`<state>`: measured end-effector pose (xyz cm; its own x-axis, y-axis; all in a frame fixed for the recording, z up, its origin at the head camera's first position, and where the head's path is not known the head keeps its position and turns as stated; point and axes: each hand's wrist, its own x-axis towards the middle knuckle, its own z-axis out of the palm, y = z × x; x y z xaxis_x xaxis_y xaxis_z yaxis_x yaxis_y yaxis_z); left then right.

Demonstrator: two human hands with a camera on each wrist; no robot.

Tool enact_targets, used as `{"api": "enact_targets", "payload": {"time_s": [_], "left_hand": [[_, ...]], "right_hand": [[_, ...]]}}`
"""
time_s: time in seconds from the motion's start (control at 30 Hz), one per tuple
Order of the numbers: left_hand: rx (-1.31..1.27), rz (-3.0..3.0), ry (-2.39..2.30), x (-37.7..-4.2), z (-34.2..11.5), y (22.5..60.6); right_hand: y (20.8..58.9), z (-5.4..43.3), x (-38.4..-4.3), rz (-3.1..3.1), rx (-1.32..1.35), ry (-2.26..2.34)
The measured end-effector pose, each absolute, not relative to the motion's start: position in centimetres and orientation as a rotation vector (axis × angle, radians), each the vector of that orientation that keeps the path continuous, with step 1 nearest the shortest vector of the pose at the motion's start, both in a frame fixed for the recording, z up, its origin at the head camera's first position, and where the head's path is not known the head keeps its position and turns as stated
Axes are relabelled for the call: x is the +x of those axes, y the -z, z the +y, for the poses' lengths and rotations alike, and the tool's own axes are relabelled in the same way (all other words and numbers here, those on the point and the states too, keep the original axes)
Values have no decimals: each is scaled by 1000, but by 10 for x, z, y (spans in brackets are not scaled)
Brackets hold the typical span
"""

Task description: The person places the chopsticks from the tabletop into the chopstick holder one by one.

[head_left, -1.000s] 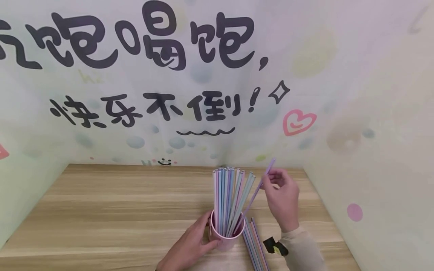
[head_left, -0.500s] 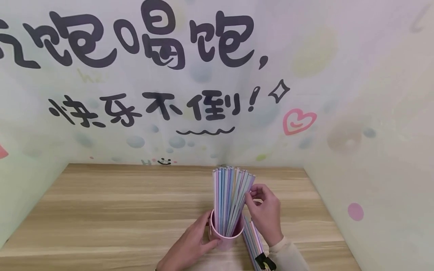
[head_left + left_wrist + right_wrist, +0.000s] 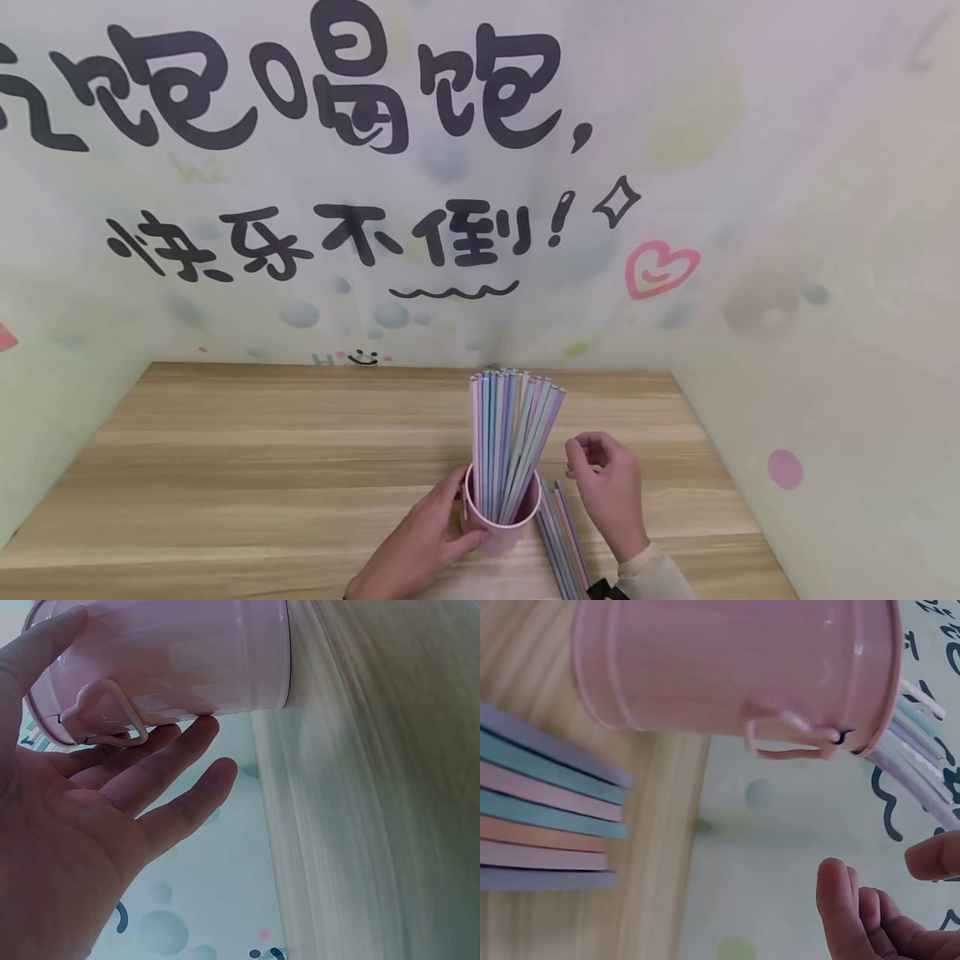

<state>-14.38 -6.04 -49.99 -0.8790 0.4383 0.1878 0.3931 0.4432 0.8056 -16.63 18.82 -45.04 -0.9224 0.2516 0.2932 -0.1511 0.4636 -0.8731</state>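
Observation:
A pink metal pail [image 3: 501, 533] with small side handles stands upright on the table, filled with long thin pastel sticks [image 3: 502, 450], several of them leaning right. My left hand [image 3: 427, 533] holds it from the left. Its thumb [image 3: 56, 637] lies on the pail's near wall and the fingers [image 3: 161, 765] reach along the other side, past the wire handle [image 3: 109, 712]. My right hand [image 3: 611, 492] is in the air just right of the sticks, loosely curled with nothing in it. Thumb and fingertips are apart in the right wrist view.
A row of loose pastel sticks [image 3: 562, 542] lies on the wooden table [image 3: 262, 467] right of the pail, under my right wrist. A printed backdrop [image 3: 375, 325] rises behind the table, with a side panel [image 3: 825, 375] at the right.
My right hand stood a purple stick in the pail at its right side and let go of it. Then the hand drew back to the right and down. My left hand stays put.

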Motion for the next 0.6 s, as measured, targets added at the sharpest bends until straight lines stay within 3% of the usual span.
{"api": "enact_targets", "payload": {"time_s": [0.6], "left_hand": [[731, 2607, -1442, -146, -60, 500]], "right_hand": [[492, 213, -156, -2807, -200, -1234]]}}
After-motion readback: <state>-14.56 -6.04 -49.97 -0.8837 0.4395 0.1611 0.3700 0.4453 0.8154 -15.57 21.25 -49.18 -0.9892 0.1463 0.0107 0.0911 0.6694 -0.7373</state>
